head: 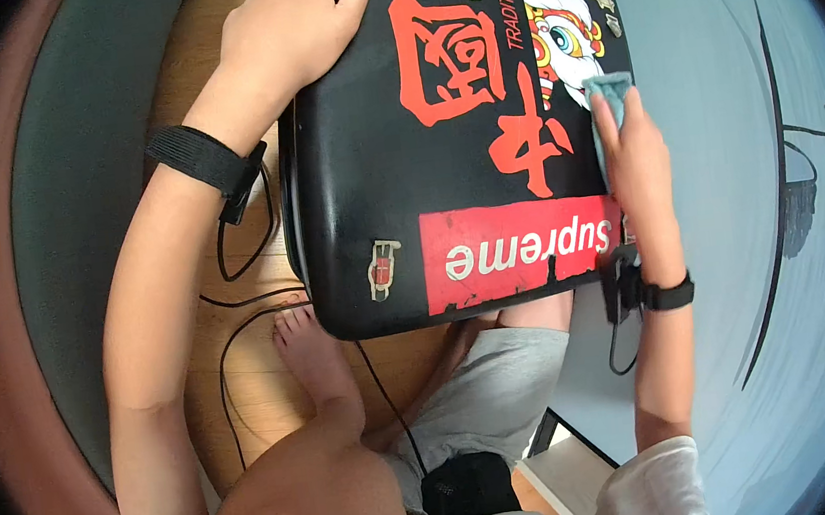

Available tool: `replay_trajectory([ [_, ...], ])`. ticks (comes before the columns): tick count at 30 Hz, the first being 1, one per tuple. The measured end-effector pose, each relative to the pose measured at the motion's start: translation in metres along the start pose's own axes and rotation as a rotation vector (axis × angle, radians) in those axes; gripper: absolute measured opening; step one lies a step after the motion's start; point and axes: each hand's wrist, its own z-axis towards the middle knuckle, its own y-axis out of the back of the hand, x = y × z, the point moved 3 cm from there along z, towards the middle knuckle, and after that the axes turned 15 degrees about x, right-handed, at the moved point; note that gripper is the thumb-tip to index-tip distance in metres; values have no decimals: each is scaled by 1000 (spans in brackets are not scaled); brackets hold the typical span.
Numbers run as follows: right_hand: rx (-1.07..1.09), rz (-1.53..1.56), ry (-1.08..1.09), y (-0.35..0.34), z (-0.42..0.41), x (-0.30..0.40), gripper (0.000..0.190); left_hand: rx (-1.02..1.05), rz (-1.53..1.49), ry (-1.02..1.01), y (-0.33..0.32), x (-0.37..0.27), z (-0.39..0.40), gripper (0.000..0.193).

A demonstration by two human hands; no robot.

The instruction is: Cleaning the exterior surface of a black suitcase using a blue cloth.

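A black hard-shell suitcase point(371, 149) stands before me, with red characters, a lion-dance sticker, a red Supreme sticker point(525, 249) and small worn stickers on its face. My right hand point(635, 151) holds a folded blue-green cloth point(610, 90) against the suitcase near its right edge, beside the lion-dance sticker. My left hand point(290, 25) rests at the suitcase's upper left edge, fingers curled over it; the fingertips are partly cut off by the picture's top, and whether they grip the edge I cannot tell. Each wrist wears a black strap with a small device.
Black cables point(225, 375) run over the wooden floor point(267, 378) near my bare foot point(308, 344). A dark green padded surface point(80, 179) lies at the left. At the right is a pale blue surface point(722, 187) with a dark strap or cable. A white panel point(571, 474) stands low right.
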Motion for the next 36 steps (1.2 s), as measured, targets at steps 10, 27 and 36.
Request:
replay_trajectory([
  [10,26,-133,-118,4,66,-19,58,59,-16,46,9,-12,-5,59],
  [27,23,-151,82,4,67,6,54,74,-19,28,9,-13,-5,63],
  [36,-101,-224,192,0,42,39,46,54,-21,-4,1,-9,-1,70],
])
